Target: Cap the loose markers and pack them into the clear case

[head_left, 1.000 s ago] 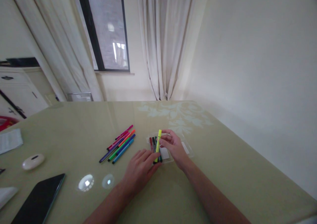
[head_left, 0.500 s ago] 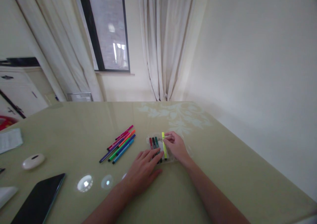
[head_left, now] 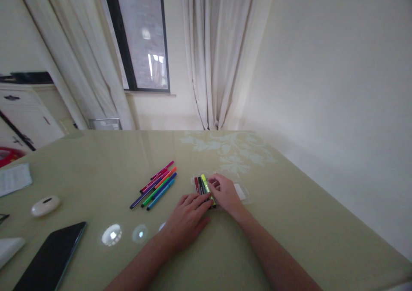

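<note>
A clear plastic marker case (head_left: pixel 242 192) lies on the green table (head_left: pixel 289 222). Inside it sit a red, a black and a dark green marker (head_left: pixel 198 184), with a yellow marker (head_left: pixel 206 183) beside them. My right hand (head_left: pixel 225 193) pinches the yellow marker against the others in the case. My left hand (head_left: pixel 188 218) rests flat on the case's near end, fingers spread over the marker tips. A loose bunch of several coloured markers (head_left: pixel 156 185) lies on the table to the left of the case.
A black tablet (head_left: pixel 48 261) lies at the near left, with a white oval object (head_left: pixel 45 205) and a folded paper (head_left: pixel 14 178) beyond it. Curtains (head_left: pixel 212 55) and a window (head_left: pixel 138 33) stand behind the table; a wall runs along the right.
My right hand brought the yellow marker down from a raised, tilted hold and laid it in the case next to the other markers. My left hand stayed on the case's near end.
</note>
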Action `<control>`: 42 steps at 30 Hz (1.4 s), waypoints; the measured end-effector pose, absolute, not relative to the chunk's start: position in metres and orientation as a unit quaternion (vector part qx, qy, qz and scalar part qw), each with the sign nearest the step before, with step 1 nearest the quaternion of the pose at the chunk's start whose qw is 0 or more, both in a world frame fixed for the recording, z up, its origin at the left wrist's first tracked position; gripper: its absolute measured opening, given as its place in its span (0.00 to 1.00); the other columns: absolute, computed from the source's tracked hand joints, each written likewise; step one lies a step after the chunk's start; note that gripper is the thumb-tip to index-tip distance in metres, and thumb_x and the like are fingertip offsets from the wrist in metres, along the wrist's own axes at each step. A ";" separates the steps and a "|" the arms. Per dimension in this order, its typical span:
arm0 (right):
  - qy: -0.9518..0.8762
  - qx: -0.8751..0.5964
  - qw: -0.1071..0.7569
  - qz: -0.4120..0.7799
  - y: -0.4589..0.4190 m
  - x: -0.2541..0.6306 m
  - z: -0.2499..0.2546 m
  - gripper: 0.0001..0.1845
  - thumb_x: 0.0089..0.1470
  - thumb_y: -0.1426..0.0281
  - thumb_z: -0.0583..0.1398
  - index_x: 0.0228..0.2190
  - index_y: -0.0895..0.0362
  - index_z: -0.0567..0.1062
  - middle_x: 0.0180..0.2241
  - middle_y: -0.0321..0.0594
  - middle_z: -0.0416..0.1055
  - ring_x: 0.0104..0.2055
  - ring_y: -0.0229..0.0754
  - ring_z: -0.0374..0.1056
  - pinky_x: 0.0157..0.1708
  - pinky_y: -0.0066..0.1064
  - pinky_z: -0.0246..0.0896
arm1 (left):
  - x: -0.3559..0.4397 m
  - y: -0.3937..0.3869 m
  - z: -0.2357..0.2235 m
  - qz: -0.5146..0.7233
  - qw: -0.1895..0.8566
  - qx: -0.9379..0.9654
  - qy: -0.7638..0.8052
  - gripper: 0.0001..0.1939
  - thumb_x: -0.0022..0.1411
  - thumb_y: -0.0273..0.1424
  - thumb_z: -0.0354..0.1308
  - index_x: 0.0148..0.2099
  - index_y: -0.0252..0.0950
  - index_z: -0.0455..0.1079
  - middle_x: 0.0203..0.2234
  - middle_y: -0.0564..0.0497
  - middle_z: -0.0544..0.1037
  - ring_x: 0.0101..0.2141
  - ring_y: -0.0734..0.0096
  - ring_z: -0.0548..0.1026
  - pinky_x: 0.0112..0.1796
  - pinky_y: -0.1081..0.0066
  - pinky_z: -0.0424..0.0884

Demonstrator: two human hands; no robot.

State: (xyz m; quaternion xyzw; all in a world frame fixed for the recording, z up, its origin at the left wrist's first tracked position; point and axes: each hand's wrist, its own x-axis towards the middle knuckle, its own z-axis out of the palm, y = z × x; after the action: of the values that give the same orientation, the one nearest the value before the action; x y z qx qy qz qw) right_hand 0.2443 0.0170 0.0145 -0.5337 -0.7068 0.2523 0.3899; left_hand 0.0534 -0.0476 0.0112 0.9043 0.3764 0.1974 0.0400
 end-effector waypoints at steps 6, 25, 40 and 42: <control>-0.713 -0.539 0.379 0.239 0.018 0.243 0.011 0.08 0.55 0.74 0.63 0.39 0.56 0.77 0.39 0.41 0.78 0.34 0.41 0.75 0.35 0.31 0.70 | 0.055 -0.048 0.011 0.181 0.031 0.907 0.380 0.26 0.70 0.29 0.57 0.68 0.49 0.62 0.65 0.50 0.69 0.60 0.55 0.68 0.58 0.51 0.62; -0.784 -0.547 0.264 0.124 0.010 0.248 0.027 0.15 0.58 0.81 0.58 0.38 0.56 0.83 0.40 0.44 0.79 0.42 0.44 0.74 0.46 0.32 0.66 | 0.054 -0.047 0.010 0.178 0.034 0.909 0.375 0.26 0.72 0.30 0.54 0.69 0.49 0.61 0.65 0.51 0.70 0.59 0.55 0.68 0.58 0.51 0.61; -0.776 -0.512 0.343 0.131 0.010 0.257 0.019 0.20 0.56 0.83 0.54 0.41 0.57 0.83 0.51 0.48 0.73 0.52 0.46 0.71 0.56 0.38 0.65 | 0.025 -0.027 0.023 0.252 -0.009 0.823 0.509 0.12 0.74 0.32 0.50 0.51 0.40 0.75 0.48 0.45 0.79 0.48 0.59 0.75 0.51 0.59 0.71; -0.755 -0.516 0.379 0.142 0.012 0.258 0.019 0.21 0.57 0.82 0.53 0.41 0.56 0.82 0.51 0.48 0.72 0.50 0.45 0.72 0.52 0.38 0.68 | 0.008 -0.021 0.029 0.212 -0.062 0.761 0.609 0.11 0.73 0.32 0.51 0.47 0.40 0.75 0.46 0.44 0.79 0.48 0.55 0.76 0.50 0.57 0.72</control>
State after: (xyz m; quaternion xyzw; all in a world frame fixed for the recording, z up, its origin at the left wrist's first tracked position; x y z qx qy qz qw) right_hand 0.2584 0.0119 0.0190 -0.5165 -0.7547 0.1417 0.3790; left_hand 0.0084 -0.0215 0.0288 0.7615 0.6094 0.2119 -0.0622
